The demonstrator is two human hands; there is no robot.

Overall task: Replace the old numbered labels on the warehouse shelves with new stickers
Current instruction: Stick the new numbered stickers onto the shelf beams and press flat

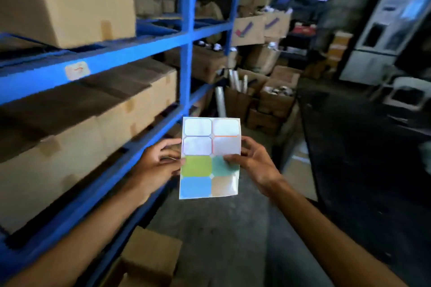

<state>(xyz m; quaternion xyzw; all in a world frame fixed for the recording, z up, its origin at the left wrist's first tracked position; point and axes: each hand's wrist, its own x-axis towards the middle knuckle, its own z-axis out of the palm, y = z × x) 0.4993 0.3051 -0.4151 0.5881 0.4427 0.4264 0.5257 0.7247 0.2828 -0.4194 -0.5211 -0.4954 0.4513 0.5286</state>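
So the person was standing in the aisle next to the blue metal shelving rack (186, 37), holding up a white rectangular sheet of stickers (210, 158) in front of them with both hands. The sheet had two columns of four rounded labels: the top four looked blank white with thin coloured outlines, then a green one and a teal one, then a blue one and a tan one at the bottom.

The left hand (158, 165) had the sheet's left edge about halfway down, fingers curled in behind and the thumb closed on the front next to the green label. The right hand (251, 158) gripped the right edge at the same height, thumb pressed flat over the teal label, fingers bent loosely around the back. So both hands were pinched on the sheet, neither one open.

On the rack's upper blue crossbeam (105, 63), off to the left and above the hands, there was a small pale rounded label with red scribble on it (77, 70). Too blurry to read the number. It was well apart from the sheet.

Brown cardboard boxes (93, 119) sat packed on the shelf under that beam, and another big taped cardboard box (65, 0) sat on the shelf above. More open cartons were piled down the far end of the aisle, all pretty smeared.
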